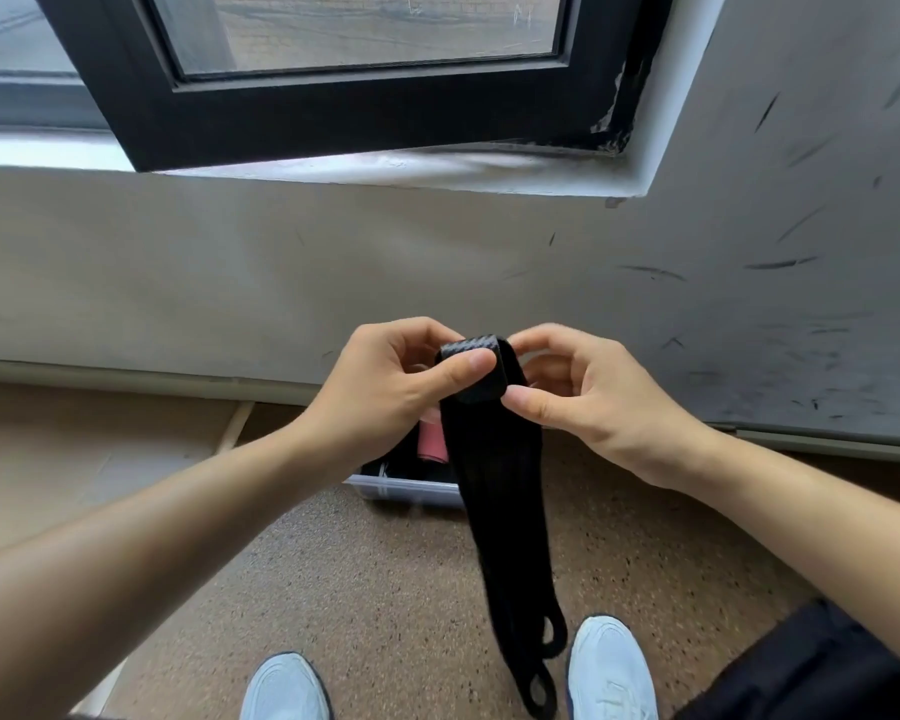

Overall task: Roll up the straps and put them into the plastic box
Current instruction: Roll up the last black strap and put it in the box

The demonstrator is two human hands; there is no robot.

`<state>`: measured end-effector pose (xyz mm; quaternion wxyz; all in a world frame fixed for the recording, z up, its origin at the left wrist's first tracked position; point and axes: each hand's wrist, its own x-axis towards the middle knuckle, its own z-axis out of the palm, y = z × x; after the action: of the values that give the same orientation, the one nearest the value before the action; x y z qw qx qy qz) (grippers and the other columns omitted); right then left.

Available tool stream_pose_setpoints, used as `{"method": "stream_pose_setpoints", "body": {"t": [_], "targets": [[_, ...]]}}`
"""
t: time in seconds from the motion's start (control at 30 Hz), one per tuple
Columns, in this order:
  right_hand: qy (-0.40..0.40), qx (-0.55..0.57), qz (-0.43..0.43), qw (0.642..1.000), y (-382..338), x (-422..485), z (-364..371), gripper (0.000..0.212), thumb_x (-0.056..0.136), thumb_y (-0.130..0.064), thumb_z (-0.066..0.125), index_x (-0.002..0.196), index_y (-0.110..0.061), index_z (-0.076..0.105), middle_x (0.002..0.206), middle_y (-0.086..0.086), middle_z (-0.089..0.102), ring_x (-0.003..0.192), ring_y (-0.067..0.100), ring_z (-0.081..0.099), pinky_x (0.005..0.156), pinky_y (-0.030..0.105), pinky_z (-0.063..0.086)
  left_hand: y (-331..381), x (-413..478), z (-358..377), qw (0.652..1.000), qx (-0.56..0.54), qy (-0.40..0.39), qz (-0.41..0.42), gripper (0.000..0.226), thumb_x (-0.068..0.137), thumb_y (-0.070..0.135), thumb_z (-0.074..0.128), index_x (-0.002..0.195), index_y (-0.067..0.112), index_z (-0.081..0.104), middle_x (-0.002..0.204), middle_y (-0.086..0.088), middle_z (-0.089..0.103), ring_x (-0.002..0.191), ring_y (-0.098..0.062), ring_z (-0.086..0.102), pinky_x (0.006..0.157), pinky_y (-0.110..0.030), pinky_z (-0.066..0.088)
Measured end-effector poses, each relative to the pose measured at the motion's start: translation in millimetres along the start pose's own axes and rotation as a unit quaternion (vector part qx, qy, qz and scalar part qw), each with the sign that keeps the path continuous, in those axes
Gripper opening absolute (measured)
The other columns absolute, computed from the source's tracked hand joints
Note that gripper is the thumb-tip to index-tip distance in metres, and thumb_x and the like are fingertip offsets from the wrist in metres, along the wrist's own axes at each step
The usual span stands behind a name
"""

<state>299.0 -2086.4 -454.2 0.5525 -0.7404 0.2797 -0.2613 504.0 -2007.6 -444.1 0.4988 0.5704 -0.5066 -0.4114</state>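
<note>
Black strap (500, 485) hanging from left hand (385, 387) and right hand (593, 397); top patch (471, 350) between them: dark grey carbon-weave check. Under left hand, clear bluish plastic box (406, 492); pink item (432, 441) inside. Floor (385, 589) beneath: brown, dark-speckled. Shoes (611, 667): pale blue-white. Wall (230, 262) beyond hands: off-white, black scuffs. Window frame (333, 122): black.

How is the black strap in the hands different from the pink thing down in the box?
The black strap is dark; the pink thing is pink. The black strap is up in the air, pinched by the left hand and right hand; the pink thing lies in the plastic box on the floor. The black strap hangs long, only its top folded over; the pink thing looks short, though partly hidden.
</note>
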Motion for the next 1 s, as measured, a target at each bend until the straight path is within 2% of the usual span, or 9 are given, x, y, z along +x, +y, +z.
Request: {"method": "stream_pose_setpoints", "body": {"t": [0.1,0.2,0.4,0.5,0.6,0.73,0.8,0.87,1.0], "targets": [[0.018,0.029,-0.020,0.999,-2.6,-0.6,4.2,0.049,0.085,-0.016,0.078,0.131,-0.021,0.062,0.104,0.011,0.075,0.092,0.028,0.073,0.087,0.036,0.060,1.8,-1.1,6.8,1.000,0.004,0.012,-0.009,0.037,0.074,0.042,0.075,0.087,0.007,0.075,0.072,-0.006,0.072,0.063,-0.009,0.067,0.049,-0.021,0.052],[-0.012,0.055,-0.012,0.998,-5.2,-2.8,5.4,0.055,0.087,-0.004,0.078,0.135,-0.025,0.060,0.106,0.010,0.074,0.093,0.019,0.073,0.084,0.029,0.057,1.1,-0.3,6.7,1.000,-0.004,0.023,-0.019,0.036,0.075,0.041,0.076,0.087,0.007,0.077,0.071,-0.005,0.073,0.062,-0.008,0.067,0.047,-0.021,0.051],[0.020,0.036,-0.022,0.999,-8.6,-2.2,9.1,0.034,0.091,0.001,0.071,0.121,-0.014,0.066,0.103,0.014,0.072,0.085,0.031,0.075,0.076,0.032,0.060,1.1,-2.2,2.9,0.999,-0.025,-0.008,-0.027,0.030,0.075,0.041,0.078,0.095,0.019,0.076,0.085,-0.018,0.077,0.060,-0.013,0.067,0.047,-0.024,0.052],[0.040,0.044,-0.019,0.998,-7.8,-1.5,7.8,0.028,0.094,0.003,0.067,0.116,-0.014,0.066,0.101,0.014,0.070,0.082,0.039,0.075,0.069,0.046,0.062,0.5,-4.1,0.5,0.998,-0.038,-0.049,-0.026,0.030,0.077,0.032,0.080,0.105,0.023,0.075,0.096,-0.022,0.075,0.074,-0.020,0.072,0.052,-0.027,0.053],[0.053,0.035,-0.019,0.998,-5.9,-0.8,7.1,0.024,0.094,0.002,0.067,0.113,-0.013,0.066,0.096,0.009,0.069,0.070,0.027,0.073,0.055,0.032,0.055,0.5,-4.8,1.7,0.998,-0.037,-0.048,-0.021,0.025,0.084,0.021,0.077,0.110,0.021,0.073,0.094,-0.019,0.076,0.073,-0.019,0.073,0.051,-0.024,0.053],[0.057,0.046,-0.022,0.997,-6.2,-0.2,8.3,0.027,0.093,0.004,0.067,0.113,-0.014,0.065,0.103,0.008,0.068,0.061,0.016,0.070,0.052,0.023,0.049,-0.5,-3.7,4.5,0.999,-0.041,-0.027,-0.002,0.021,0.089,0.010,0.075,0.109,0.016,0.073,0.091,-0.012,0.077,0.072,-0.028,0.075,0.051,-0.030,0.057],[0.053,0.052,-0.030,0.997,-6.0,-0.4,6.7,0.028,0.093,0.001,0.069,0.115,-0.017,0.066,0.110,0.010,0.067,0.062,0.023,0.070,0.053,0.028,0.052,-0.6,-3.1,4.2,0.999,-0.041,-0.020,-0.001,0.020,0.089,0.008,0.075,0.108,0.015,0.073,0.092,-0.010,0.077,0.071,-0.031,0.076,0.051,-0.031,0.058],[0.056,0.060,-0.041,0.996,-4.9,0.0,6.0,0.025,0.093,-0.003,0.071,0.112,-0.020,0.070,0.114,0.012,0.067,0.072,0.043,0.073,0.064,0.044,0.061,-0.4,-3.1,4.2,0.999,-0.041,-0.019,-0.001,0.020,0.089,0.006,0.075,0.107,0.014,0.073,0.093,-0.009,0.077,0.070,-0.031,0.076,0.050,-0.031,0.058],[0.077,0.061,-0.058,0.993,1.1,1.2,6.5,0.022,0.092,-0.001,0.072,0.106,-0.017,0.074,0.099,0.019,0.075,0.081,0.051,0.072,0.080,0.066,0.058,0.0,-2.9,5.2,0.998,-0.052,-0.025,-0.031,0.022,0.088,0.006,0.076,0.109,0.014,0.072,0.096,-0.012,0.077,0.074,-0.026,0.075,0.053,-0.030,0.058]]}}
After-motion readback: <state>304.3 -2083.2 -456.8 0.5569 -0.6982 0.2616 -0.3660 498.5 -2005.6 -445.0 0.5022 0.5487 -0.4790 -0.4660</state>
